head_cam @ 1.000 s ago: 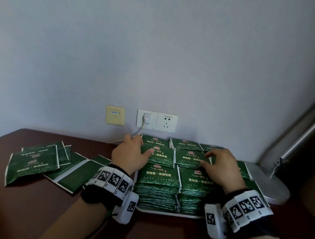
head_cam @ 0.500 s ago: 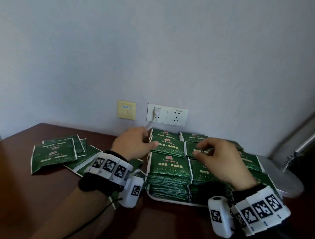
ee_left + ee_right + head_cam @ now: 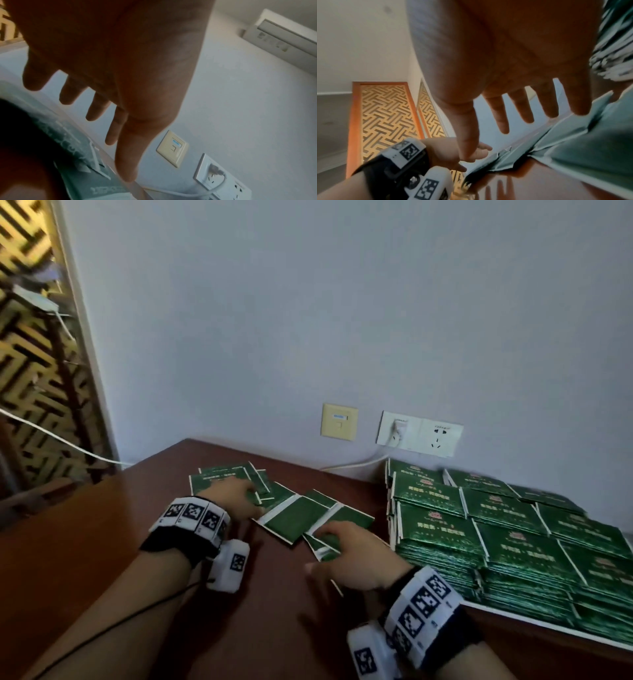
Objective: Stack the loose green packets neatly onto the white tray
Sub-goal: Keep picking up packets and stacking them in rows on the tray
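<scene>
Dark brown wooden table [image 3: 102,542] fills most of what we see, butted against a pale wall [image 3: 342,302] with a latticed gold screen [image 3: 30,371] at far left. On the table's right side sits the white tray [image 3: 534,622], only its near rim showing under tight stacks of green packets [image 3: 479,529] in rows. Left of the tray, apart from it, the loose green packets [image 3: 294,517] lie fanned and overlapping, some face down with white edge strips. Our left hand [image 3: 233,501] lies over the far end of that pile, fingers straight and spread in the left wrist view [image 3: 109,65]; contact unclear. Our right hand [image 3: 356,559] is at the near end, fingers wide and extended [image 3: 505,67], tips at the nearest packet, holding nothing. On the wall we see a white double socket [image 3: 419,434] with a plugged white cable [image 3: 352,465], and a cream wall plate [image 3: 339,422] just left of it.
</scene>
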`<action>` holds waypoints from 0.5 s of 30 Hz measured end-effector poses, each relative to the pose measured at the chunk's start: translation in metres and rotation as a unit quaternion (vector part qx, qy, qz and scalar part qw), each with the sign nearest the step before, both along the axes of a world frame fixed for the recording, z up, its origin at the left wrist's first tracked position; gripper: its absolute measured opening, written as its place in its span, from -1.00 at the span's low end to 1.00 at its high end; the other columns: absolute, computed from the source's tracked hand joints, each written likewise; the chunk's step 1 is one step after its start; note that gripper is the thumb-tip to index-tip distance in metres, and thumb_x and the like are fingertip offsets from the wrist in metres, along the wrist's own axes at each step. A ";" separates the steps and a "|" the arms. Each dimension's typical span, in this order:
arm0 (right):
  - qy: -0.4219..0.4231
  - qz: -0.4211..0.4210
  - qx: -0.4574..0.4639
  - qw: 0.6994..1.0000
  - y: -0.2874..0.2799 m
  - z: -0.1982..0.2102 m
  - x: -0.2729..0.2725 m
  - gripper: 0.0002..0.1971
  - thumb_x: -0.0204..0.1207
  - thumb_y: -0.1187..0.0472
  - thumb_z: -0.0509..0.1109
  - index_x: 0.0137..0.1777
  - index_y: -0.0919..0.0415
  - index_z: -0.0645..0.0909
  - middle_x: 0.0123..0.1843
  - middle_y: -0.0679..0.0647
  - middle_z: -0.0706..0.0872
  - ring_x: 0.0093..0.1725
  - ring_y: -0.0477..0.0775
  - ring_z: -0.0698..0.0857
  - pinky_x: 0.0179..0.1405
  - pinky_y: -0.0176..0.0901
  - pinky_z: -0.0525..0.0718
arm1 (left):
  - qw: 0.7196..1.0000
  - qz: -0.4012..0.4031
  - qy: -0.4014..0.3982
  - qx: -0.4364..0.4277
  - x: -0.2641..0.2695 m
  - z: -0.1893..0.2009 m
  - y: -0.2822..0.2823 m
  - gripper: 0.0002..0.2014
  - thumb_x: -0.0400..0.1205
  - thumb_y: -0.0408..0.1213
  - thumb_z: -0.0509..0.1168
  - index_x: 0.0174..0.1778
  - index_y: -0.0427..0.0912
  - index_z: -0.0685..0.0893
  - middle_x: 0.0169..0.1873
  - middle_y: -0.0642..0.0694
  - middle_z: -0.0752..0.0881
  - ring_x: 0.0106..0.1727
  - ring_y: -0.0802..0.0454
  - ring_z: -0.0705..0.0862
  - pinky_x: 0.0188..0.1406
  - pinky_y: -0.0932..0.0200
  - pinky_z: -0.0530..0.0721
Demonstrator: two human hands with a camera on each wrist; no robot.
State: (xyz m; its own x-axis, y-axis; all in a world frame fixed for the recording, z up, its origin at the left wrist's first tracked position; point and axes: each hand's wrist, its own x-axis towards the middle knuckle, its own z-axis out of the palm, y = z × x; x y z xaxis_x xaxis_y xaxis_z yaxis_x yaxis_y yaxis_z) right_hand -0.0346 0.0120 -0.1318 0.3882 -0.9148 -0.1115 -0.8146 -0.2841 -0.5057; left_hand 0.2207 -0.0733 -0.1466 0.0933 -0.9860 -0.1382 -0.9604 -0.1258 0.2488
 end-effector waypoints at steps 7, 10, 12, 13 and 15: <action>0.127 -0.061 0.036 0.989 -0.038 -0.016 0.057 -0.13 0.41 -0.38 0.42 0.67 -0.21 0.17 0.77 0.07 0.00 0.72 0.36 -0.04 0.64 0.40 0.13 | 0.996 -0.041 0.019 0.072 0.008 -0.017 -0.024 -0.21 0.56 0.32 0.31 0.70 0.23 0.21 0.75 -0.06 0.04 0.73 -0.25 0.08 0.67 -0.21 0.19; 0.179 -0.038 0.057 0.981 -0.041 -0.024 0.068 -0.12 0.47 -0.44 0.30 0.71 -0.09 0.16 0.73 0.23 0.15 0.72 0.35 0.06 0.69 0.32 -0.04 | 0.995 -0.050 -0.001 0.086 0.010 -0.025 -0.030 -0.22 0.56 0.38 0.23 0.69 0.31 0.15 0.75 0.00 0.01 0.73 -0.33 -0.05 0.68 -0.32 0.06; 0.196 -0.037 0.063 0.978 -0.037 -0.028 0.074 -0.11 0.47 -0.47 0.26 0.72 -0.08 0.15 0.72 0.28 0.16 0.73 0.35 0.00 0.68 0.35 -0.17 | 0.995 -0.053 -0.017 0.085 0.009 -0.025 -0.030 -0.24 0.56 0.41 0.19 0.69 0.33 0.16 0.75 -0.01 0.05 0.73 -0.36 -0.06 0.67 -0.37 0.03; 0.198 -0.037 0.061 0.978 -0.034 -0.028 0.075 -0.11 0.47 -0.47 0.25 0.72 -0.07 0.15 0.72 0.28 0.18 0.73 0.32 0.00 0.68 0.37 -0.19 | 0.995 -0.055 -0.022 0.084 0.008 -0.024 -0.027 -0.25 0.57 0.41 0.18 0.68 0.31 0.19 0.74 -0.03 0.09 0.72 -0.36 -0.02 0.67 -0.36 0.04; 0.198 -0.030 0.056 0.978 -0.027 -0.023 0.076 -0.15 0.51 -0.43 0.25 0.72 -0.04 0.17 0.70 0.26 0.25 0.73 0.27 0.06 0.68 0.35 -0.15 | 0.994 -0.061 -0.032 0.082 0.003 -0.020 -0.020 -0.27 0.57 0.42 0.17 0.67 0.28 0.25 0.71 -0.05 0.19 0.71 -0.36 0.06 0.66 -0.33 0.11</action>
State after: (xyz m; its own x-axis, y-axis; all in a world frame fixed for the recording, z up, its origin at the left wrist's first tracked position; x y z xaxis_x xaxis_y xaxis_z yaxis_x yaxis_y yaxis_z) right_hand 0.0416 -0.0147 -0.1543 0.2400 -0.9081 -0.3431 -0.9665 -0.1906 -0.1717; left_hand 0.2236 -0.0937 -0.1662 -0.0112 -0.9553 -0.2956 -0.9842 -0.0417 0.1721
